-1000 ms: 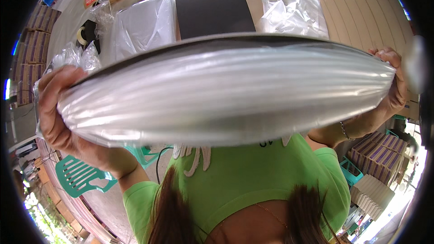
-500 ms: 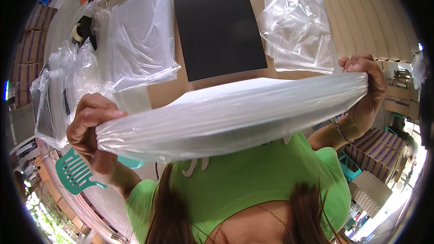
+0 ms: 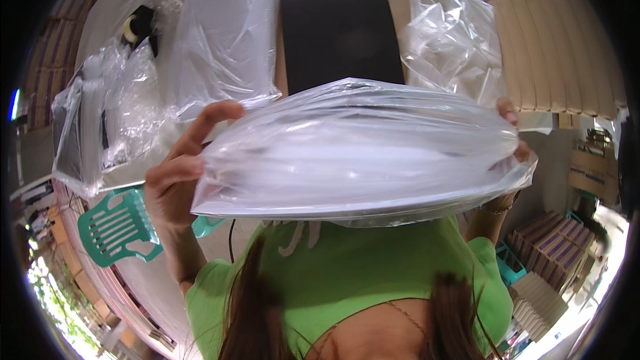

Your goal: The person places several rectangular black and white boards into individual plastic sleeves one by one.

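Note:
A clear plastic bag (image 3: 360,103) with flat white sheets inside stretches across the front of me, above the table's near edge. My left hand (image 3: 179,167) grips its left end, index finger raised along the upper side and the other fingers lower down. At the opposite end my right hand (image 3: 509,112) is closed on the bag, mostly covered by the plastic. Beyond the bag lies a flat black sheet (image 3: 340,30), its near end hidden. Left of it rests a plastic-wrapped white stack (image 3: 227,47), and crumpled clear bags (image 3: 453,33) lie to its right.
A roll of tape (image 3: 130,29) and more clear plastic (image 3: 110,107) are on the table's left side. Corrugated cardboard (image 3: 560,47) stands at the right edge. A green plastic chair (image 3: 121,227) is at lower left, with stacked cartons (image 3: 550,247) at lower right.
The bag has tilted so its broad face and the white sheets inside show, and its ends have come closer together. Both hands moved inward; the right hand is now largely behind plastic.

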The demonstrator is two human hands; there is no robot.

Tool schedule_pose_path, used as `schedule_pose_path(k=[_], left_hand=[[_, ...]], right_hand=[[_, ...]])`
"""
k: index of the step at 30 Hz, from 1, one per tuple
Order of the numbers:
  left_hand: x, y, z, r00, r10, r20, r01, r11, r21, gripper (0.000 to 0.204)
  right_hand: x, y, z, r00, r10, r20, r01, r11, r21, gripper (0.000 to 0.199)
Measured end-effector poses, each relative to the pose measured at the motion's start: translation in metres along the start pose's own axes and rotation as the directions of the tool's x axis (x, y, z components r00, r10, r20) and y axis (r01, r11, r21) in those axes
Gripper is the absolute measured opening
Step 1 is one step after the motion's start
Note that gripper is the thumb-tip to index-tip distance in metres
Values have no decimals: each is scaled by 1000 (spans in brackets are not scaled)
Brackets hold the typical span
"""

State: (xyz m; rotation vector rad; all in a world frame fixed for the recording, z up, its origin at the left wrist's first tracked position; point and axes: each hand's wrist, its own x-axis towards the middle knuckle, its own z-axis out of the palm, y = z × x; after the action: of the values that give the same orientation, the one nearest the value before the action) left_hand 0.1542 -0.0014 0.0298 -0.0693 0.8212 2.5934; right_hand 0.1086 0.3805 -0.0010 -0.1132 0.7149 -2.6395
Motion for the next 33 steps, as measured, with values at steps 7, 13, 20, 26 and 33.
schedule_pose_path(k=[7,13,20,26,33], left_hand=[[-1,-2,-3,974,-154,168,117,971,208,54],[21,-10,-20,926,-363,-103,363,781,507,59],[30,-51,-93,932,-328,-153,361,802,477,51],[32,-75,-142,908,-202,-367,342,864,370,43],[40,-110,-192,868,-184,-461,314,923,224,40]], right_hand=[[-11,13,3,930,72,361,-110,990,85,42],[-14,6,-17,909,350,-226,-404,871,-278,46],[2,36,-77,833,436,-340,-532,800,-278,54],[3,57,-126,825,404,-396,-529,799,-287,53],[-13,89,-184,830,320,-457,-410,905,-111,41]])
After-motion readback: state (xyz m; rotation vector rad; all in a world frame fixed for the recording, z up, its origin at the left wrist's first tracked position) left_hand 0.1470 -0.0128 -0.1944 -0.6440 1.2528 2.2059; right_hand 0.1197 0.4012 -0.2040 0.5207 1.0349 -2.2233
